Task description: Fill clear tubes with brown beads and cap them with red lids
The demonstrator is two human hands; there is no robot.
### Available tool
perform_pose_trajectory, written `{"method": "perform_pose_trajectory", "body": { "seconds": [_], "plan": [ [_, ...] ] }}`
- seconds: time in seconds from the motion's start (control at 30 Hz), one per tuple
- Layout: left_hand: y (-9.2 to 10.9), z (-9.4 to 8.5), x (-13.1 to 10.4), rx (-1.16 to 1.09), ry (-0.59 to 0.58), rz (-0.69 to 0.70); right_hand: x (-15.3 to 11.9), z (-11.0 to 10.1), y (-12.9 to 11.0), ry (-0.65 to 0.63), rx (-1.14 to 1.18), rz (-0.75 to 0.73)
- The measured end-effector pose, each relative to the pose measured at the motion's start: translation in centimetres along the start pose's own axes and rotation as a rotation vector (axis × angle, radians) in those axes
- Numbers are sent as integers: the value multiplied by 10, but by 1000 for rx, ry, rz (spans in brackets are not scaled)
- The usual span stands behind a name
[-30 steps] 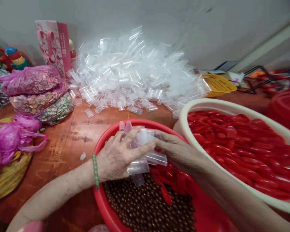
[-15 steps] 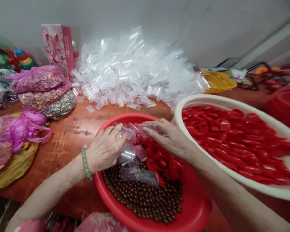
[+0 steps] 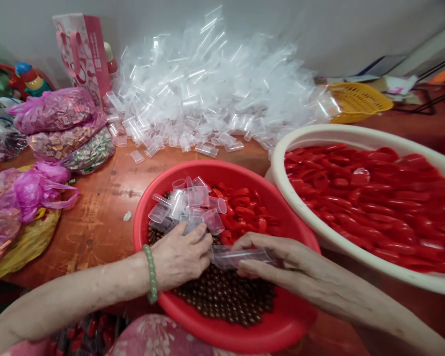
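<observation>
In front of me stands a red basin (image 3: 139, 225) holding dark brown beads (image 3: 226, 296), red plastic pieces (image 3: 244, 198) and a heap of clear plastic sleeves (image 3: 187, 198). Over the near side of that heap, my left hand (image 3: 183, 254), with a green bead bracelet (image 3: 151, 274) at the wrist, has its fingers curled on a clear sleeve. Its thumb side meets the left end of a row of clear sleeves (image 3: 241, 258). My right hand (image 3: 282, 259) pinches this row between thumb and fingers, just above the beads.
A large pile of clear sleeves (image 3: 207, 99) lies against the wall. On the right is a white basin (image 3: 282, 173) of red pieces (image 3: 374, 207). Filled pink bags (image 3: 55, 111), a paper bag (image 3: 77, 49) and a yellow basket (image 3: 359, 101) stand around the table (image 3: 107, 202).
Both hands have come nearer to me from the far side of the red basin. My right hand now holds a row of sleeves; more sleeves lie heaped in the basin. The view has shifted slightly.
</observation>
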State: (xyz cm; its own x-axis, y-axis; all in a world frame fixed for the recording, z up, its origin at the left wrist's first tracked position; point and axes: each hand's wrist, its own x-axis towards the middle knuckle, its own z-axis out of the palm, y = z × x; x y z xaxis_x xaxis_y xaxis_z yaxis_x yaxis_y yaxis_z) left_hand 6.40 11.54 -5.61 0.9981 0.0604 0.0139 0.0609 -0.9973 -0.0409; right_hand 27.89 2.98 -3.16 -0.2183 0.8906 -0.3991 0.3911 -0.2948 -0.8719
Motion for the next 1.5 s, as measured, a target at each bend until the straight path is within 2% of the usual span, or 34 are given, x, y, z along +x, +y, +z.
{"method": "perform_pose_trajectory", "body": {
  "seconds": [0.17,0.27,0.37,0.57,0.7,0.8,0.9,0.97,1.13,1.27,1.4,1.5],
  "plan": [
    [-29,10,12,-7,-57,71,7,6,14,-97,46,-2],
    [-43,14,19,15,-80,92,18,4,19,-53,25,-40],
    [-53,11,23,56,-56,52,29,-3,18,21,-13,-82],
    [-59,7,23,35,-9,37,41,-25,8,12,13,-67],
    [-58,6,20,-81,9,84,36,-36,5,152,87,-75],
    [-52,2,15,-216,112,1,28,-32,4,223,231,-40],
    [-37,-2,9,-432,307,-207,22,-19,1,244,426,16],
    [-23,-4,6,-554,424,-295,21,-9,-1,260,533,16],
    [2,-10,0,-720,634,-331,22,13,-3,215,735,-4],
    [13,-16,-8,-858,708,-421,22,31,1,123,881,-25],
    [28,-11,-14,-1024,797,-452,17,45,1,64,844,-71],
    [37,-5,-18,-1126,810,-561,9,47,-4,157,516,-212]
  ]
}}
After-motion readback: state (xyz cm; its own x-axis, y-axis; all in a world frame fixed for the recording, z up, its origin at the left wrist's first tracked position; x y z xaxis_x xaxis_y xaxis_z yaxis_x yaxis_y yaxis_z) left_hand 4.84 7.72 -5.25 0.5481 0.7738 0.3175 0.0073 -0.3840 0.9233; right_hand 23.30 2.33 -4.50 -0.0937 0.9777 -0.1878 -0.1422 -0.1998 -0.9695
